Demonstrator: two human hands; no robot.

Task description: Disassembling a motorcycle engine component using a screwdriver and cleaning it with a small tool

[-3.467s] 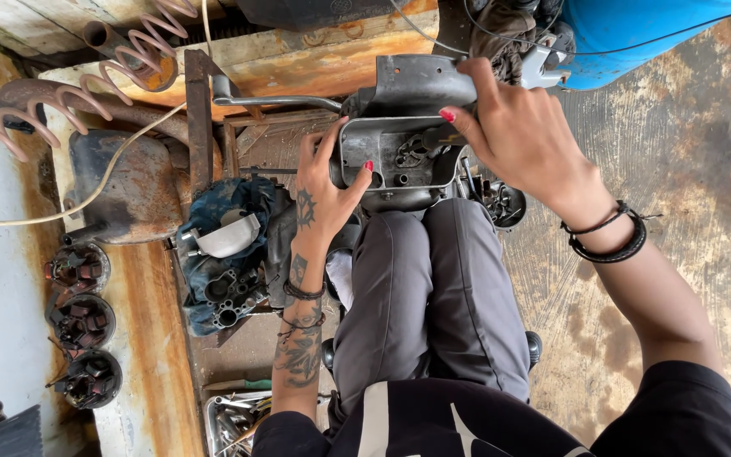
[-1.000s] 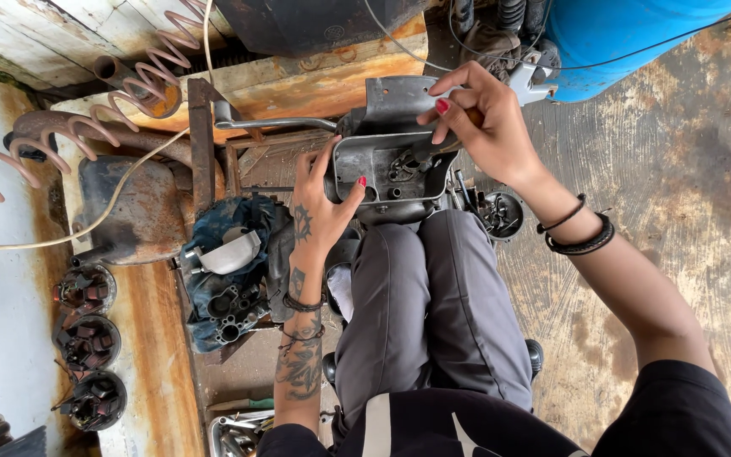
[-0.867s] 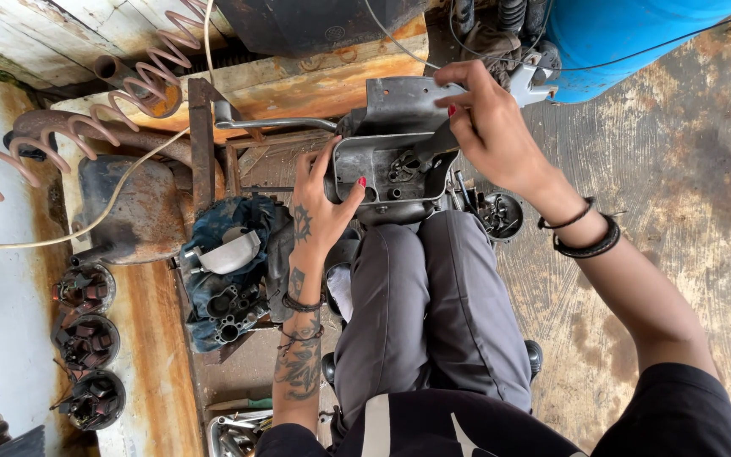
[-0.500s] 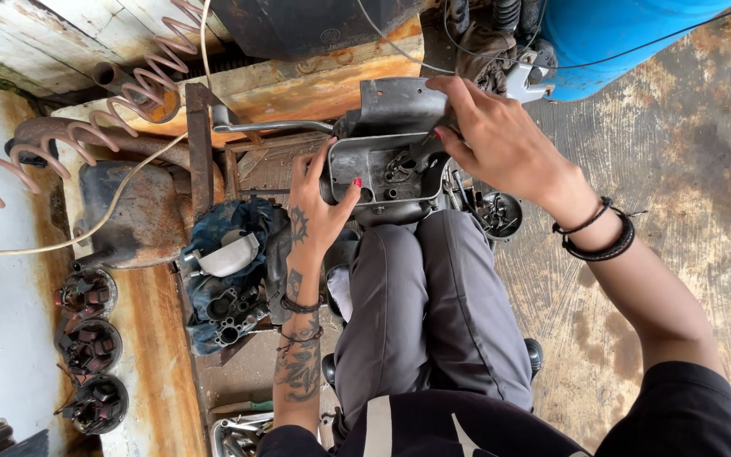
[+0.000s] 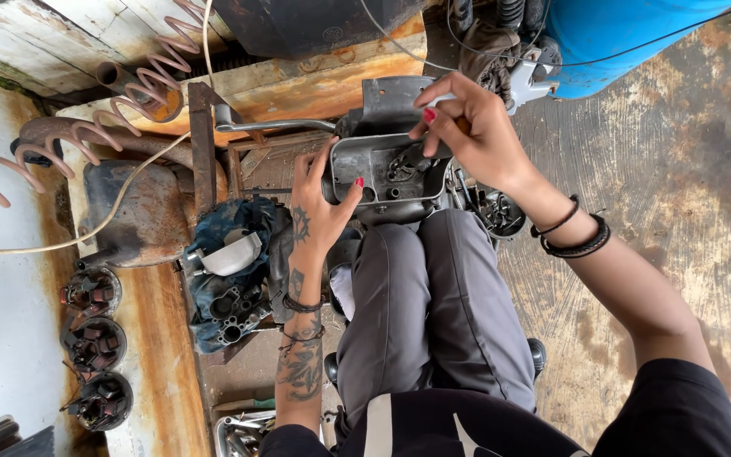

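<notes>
Stained concrete floor (image 5: 687, 195) fills the right side of the view, and a rusty wooden workbench (image 5: 315, 80) runs across the top toward ten o'clock. Nearest the camera, at six o'clock, are the person's own grey trousers (image 5: 433, 313), knees pointing up toward twelve. Just past the knees, resting against them, sits a grey metal engine housing (image 5: 387, 165), its open face full of small holes and fittings.

At nine o'clock from the housing, the left hand (image 5: 319, 203) clasps its left edge, thumb laid over the rim and fingers curled behind it, so the hand is closed on the part. At one o'clock from the housing, the right hand (image 5: 471, 127) comes down from above with fingers bent and pinched on a slim tool whose light handle (image 5: 446, 99) just shows past the knuckles; its tip is hidden inside the casting.

Left of the knees, around eight o'clock, a blue rag (image 5: 230, 233) holds a carburettor-like block (image 5: 234, 309). Further left, three round wound coils (image 5: 90, 343) lie in a row on the pale bench edge. Beyond them, toward ten o'clock, a dark rusted tank (image 5: 133, 207) sits under a coiled pinkish hose (image 5: 86, 127). Far off at one o'clock stands a blue drum (image 5: 628, 34).
</notes>
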